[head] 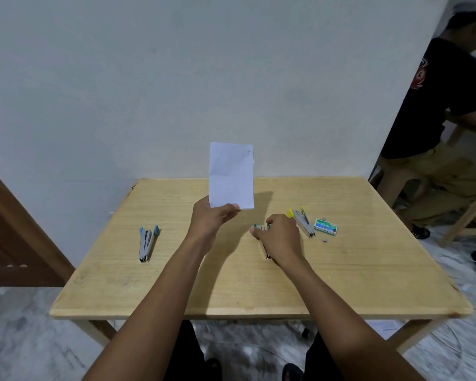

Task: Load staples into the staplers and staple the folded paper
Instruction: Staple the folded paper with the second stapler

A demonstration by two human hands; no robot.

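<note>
Head view: pinching folded paper [231,174] upright with left hand [213,217], above and left of the staple box [325,226], clasping green stapler [265,251] left of that box with right hand [279,237]; probably best lifted level to bite the paper's free edge.

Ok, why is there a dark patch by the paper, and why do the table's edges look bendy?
Head view: that patch is the shadow of the folded white paper in the left hand, cast on the pale wooden table; the wide-angle lens curves its edges.

Paper [231,174] upright; blue stapler [147,243], yellow stapler [302,222] open; green stapler [265,253] seemingly gripped.
</note>
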